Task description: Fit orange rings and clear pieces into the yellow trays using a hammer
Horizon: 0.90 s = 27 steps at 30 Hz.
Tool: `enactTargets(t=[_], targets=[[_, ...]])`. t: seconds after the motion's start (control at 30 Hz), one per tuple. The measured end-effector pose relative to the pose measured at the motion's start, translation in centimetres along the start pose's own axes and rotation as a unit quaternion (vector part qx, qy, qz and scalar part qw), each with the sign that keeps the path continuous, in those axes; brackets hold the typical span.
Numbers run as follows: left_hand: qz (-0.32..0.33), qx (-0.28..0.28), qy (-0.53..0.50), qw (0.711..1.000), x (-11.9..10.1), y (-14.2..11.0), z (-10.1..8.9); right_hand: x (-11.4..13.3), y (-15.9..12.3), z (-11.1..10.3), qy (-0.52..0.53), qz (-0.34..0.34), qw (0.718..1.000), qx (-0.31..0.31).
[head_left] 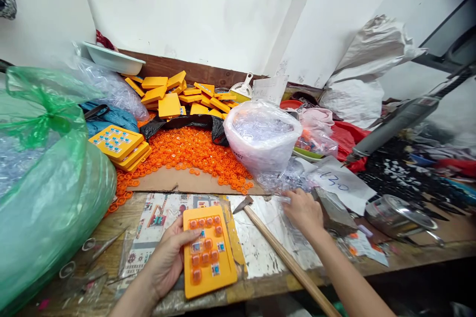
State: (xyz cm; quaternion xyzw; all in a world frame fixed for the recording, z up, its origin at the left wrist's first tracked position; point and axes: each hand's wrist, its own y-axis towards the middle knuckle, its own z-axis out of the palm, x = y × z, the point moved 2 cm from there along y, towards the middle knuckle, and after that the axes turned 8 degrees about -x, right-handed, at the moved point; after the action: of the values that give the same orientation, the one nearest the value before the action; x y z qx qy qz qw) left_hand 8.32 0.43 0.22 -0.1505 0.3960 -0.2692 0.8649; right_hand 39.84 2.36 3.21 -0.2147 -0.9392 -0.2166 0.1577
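My left hand [167, 257] grips a flat yellow plastic panel [223, 277], with the thumb lying across its face. Several small orange rings with clear domes sit on the panel, and small printed patches with blue bits show between them. My right hand [305, 213] is closed at the fingertips on a small clear plastic piece [285, 200]. It is at the near edge of a spread of clear plastic pieces [286, 178], beside a dark block [334, 213]. Between my hands lies a hammer [275, 247] with a wooden handle.
A heap of orange rings [193, 153] covers cardboard [178, 181]. Behind it are piled yellow panels [170, 105]; more are stacked at left [117, 141]. A white bag [260, 133] holds clear pieces. A green bag [55, 198] bulges at left; a metal pot [390, 215] stands right.
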Motion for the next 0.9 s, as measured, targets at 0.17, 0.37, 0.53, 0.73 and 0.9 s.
enactTargets(t=[0.17, 0.37, 0.53, 0.73, 0.9], targets=[[-0.015, -0.004, -0.023, 1.0, -0.2, -0.3, 0.2, -0.3, 0.4, 0.1, 0.012, -0.03, 0.999, 0.009], [-0.02, -0.001, -0.036, 0.999, 0.0, -0.6, 0.4, 7.4, -6.3, -0.4, 0.233, -0.133, 0.955, 0.125], [-0.009, 0.015, -0.052, 0.998, -0.2, -0.9, 0.4, 12.9, -11.0, 0.3, 0.314, -0.236, 0.906, 0.161], [0.028, 0.076, -0.03, 0.996, -0.2, -1.1, 0.6, 13.5, -12.3, 0.9, 0.299, -0.278, 0.91, 0.076], [0.073, 0.095, 0.012, 0.993, 0.1, -1.3, 0.9, 12.8, -13.5, 1.7, 0.289, -0.212, 0.933, -0.034]])
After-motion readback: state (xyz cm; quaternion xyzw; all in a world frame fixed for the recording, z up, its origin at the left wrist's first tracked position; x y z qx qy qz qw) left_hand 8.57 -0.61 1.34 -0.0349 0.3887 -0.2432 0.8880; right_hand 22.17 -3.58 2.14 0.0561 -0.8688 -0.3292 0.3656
